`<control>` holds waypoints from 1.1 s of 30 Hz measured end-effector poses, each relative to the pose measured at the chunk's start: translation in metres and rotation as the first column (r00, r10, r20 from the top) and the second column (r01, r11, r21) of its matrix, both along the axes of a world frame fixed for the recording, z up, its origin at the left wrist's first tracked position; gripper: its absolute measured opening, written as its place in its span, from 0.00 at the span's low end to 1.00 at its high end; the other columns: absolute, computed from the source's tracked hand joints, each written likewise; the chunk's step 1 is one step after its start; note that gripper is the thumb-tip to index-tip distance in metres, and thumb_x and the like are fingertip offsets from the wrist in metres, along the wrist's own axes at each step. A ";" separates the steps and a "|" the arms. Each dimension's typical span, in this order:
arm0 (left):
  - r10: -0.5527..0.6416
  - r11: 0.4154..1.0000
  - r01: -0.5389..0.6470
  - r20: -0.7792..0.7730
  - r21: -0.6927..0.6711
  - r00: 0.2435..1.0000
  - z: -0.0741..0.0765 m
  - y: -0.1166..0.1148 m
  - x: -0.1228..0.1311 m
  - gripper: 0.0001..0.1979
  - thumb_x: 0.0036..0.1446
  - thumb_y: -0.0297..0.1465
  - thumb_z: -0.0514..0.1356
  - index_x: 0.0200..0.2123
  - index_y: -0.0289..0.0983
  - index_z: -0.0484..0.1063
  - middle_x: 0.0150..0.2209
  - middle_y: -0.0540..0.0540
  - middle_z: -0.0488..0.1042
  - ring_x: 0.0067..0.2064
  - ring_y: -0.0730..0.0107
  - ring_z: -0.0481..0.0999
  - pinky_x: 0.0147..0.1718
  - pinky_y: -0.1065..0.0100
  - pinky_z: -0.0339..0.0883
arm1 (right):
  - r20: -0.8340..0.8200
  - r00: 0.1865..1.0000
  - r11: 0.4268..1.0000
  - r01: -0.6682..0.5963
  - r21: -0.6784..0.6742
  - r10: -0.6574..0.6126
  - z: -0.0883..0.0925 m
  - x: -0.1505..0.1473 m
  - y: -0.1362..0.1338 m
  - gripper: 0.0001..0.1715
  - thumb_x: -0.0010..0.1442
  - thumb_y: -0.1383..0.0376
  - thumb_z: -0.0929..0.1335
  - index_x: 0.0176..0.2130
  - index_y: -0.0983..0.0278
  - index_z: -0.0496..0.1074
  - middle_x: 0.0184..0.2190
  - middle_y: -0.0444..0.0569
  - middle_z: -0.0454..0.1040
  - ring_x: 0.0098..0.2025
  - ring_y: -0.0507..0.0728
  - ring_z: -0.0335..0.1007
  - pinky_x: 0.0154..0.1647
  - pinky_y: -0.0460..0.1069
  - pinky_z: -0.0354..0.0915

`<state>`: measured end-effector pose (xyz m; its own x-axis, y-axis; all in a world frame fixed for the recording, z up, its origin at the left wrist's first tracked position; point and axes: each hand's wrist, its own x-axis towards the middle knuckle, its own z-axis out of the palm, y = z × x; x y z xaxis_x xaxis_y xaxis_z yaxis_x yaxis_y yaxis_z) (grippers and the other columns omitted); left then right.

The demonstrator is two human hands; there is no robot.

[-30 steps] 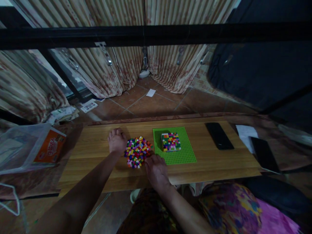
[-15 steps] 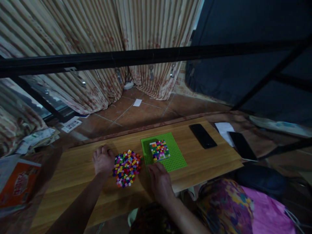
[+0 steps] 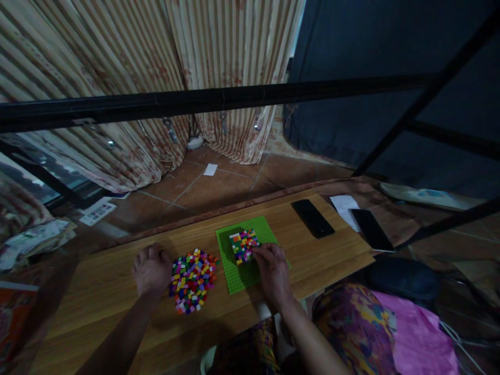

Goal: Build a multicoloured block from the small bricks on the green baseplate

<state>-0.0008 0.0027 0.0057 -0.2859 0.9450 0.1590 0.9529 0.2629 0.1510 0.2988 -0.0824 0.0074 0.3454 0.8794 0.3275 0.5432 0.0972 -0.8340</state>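
Striped curtains [image 3: 117, 62] hang at upper left; two black phones [image 3: 312, 219] lie right of centre; white paper [image 3: 210, 170] above centre.

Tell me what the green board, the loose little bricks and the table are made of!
Green board: probably plastic, matte-looking, covered in studs. Loose little bricks: likely plastic, bright, evenly coloured. Table: wood or wood-look laminate, smooth-looking; brown grain shows.

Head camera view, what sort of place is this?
Probably a room in a home: long striped curtains hang beyond the table, the floor is laid with brown tiles, and a pile of small coloured bricks lies on the wooden table.
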 end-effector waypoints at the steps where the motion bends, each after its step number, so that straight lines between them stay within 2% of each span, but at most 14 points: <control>1: -0.001 1.000 0.001 0.000 0.003 1.000 -0.001 0.000 0.000 0.21 0.62 0.34 0.45 0.52 0.34 0.70 0.54 0.34 0.70 0.55 0.45 0.67 0.50 0.50 0.63 | -0.011 1.000 1.000 0.004 0.000 -0.004 -0.003 0.000 0.000 0.10 0.63 0.63 0.68 0.39 0.56 0.81 0.40 0.50 0.73 0.46 0.59 0.68 0.47 0.54 0.66; 5: -0.002 1.000 0.002 -0.005 0.016 1.000 -0.003 0.000 -0.002 0.21 0.62 0.35 0.45 0.52 0.35 0.69 0.54 0.35 0.69 0.55 0.46 0.66 0.51 0.51 0.62 | -0.086 0.996 1.000 -0.001 -0.013 0.000 -0.013 0.003 0.002 0.09 0.61 0.62 0.69 0.38 0.53 0.81 0.47 0.51 0.70 0.52 0.60 0.65 0.52 0.58 0.64; 8: 0.001 1.000 -0.001 0.000 0.007 1.000 -0.001 0.000 0.000 0.21 0.63 0.35 0.45 0.53 0.35 0.69 0.56 0.35 0.69 0.55 0.46 0.66 0.51 0.51 0.62 | -0.215 0.977 0.999 -0.008 -0.033 0.000 -0.018 0.004 0.004 0.08 0.60 0.61 0.70 0.37 0.53 0.82 0.49 0.50 0.70 0.55 0.61 0.64 0.56 0.59 0.63; 14: 0.010 1.000 -0.010 -0.008 -0.013 1.000 0.003 -0.001 0.003 0.22 0.62 0.35 0.45 0.53 0.34 0.68 0.56 0.34 0.69 0.55 0.46 0.66 0.50 0.52 0.62 | -0.449 0.893 0.997 -0.059 -0.047 0.031 -0.018 0.005 0.014 0.05 0.54 0.60 0.73 0.32 0.57 0.82 0.44 0.50 0.72 0.50 0.60 0.69 0.54 0.57 0.64; 17: 0.003 1.000 -0.003 -0.016 -0.007 1.000 0.001 0.000 0.001 0.20 0.62 0.34 0.45 0.52 0.35 0.69 0.54 0.35 0.70 0.54 0.46 0.67 0.49 0.52 0.62 | -0.514 0.857 0.995 -0.079 -0.059 0.038 -0.015 0.008 0.018 0.05 0.50 0.60 0.74 0.30 0.58 0.81 0.40 0.50 0.74 0.48 0.59 0.71 0.53 0.57 0.65; 21: 0.000 1.000 0.000 -0.012 0.010 1.000 -0.002 0.000 0.000 0.21 0.62 0.34 0.46 0.53 0.35 0.69 0.55 0.35 0.69 0.55 0.47 0.67 0.51 0.52 0.62 | -0.562 0.826 0.990 -0.117 -0.085 0.049 -0.011 0.014 0.019 0.08 0.46 0.62 0.76 0.32 0.58 0.81 0.42 0.49 0.77 0.49 0.60 0.71 0.55 0.57 0.62; 24: -0.003 1.000 0.004 -0.024 0.027 1.000 -0.004 0.001 -0.001 0.21 0.63 0.34 0.46 0.52 0.33 0.70 0.54 0.34 0.70 0.54 0.47 0.67 0.51 0.52 0.62 | -0.635 0.771 0.985 -0.140 -0.103 0.044 -0.008 0.016 0.019 0.12 0.45 0.61 0.76 0.34 0.59 0.81 0.41 0.48 0.79 0.46 0.59 0.72 0.52 0.56 0.64; 27: 0.000 1.000 0.001 -0.037 0.028 0.999 -0.006 0.001 -0.001 0.20 0.63 0.34 0.46 0.51 0.34 0.70 0.54 0.35 0.71 0.53 0.48 0.68 0.50 0.53 0.63 | -0.684 0.729 0.983 -0.125 -0.138 -0.003 -0.005 0.013 0.020 0.13 0.46 0.58 0.76 0.34 0.60 0.80 0.36 0.47 0.80 0.40 0.58 0.73 0.46 0.54 0.66; 33: 0.001 1.000 0.000 -0.039 0.026 0.999 -0.004 0.001 0.000 0.21 0.63 0.34 0.46 0.53 0.33 0.70 0.54 0.35 0.71 0.54 0.47 0.67 0.51 0.53 0.63 | -0.660 0.746 0.984 -0.036 -0.177 -0.091 0.000 0.002 0.025 0.14 0.44 0.58 0.76 0.31 0.62 0.77 0.30 0.45 0.78 0.33 0.56 0.72 0.38 0.51 0.65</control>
<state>-0.0009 0.0034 0.0016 -0.2799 0.9401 0.1947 0.9580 0.2602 0.1209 0.3009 -0.0576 0.0076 0.4434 0.8846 -0.1443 -0.1535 -0.0837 -0.9846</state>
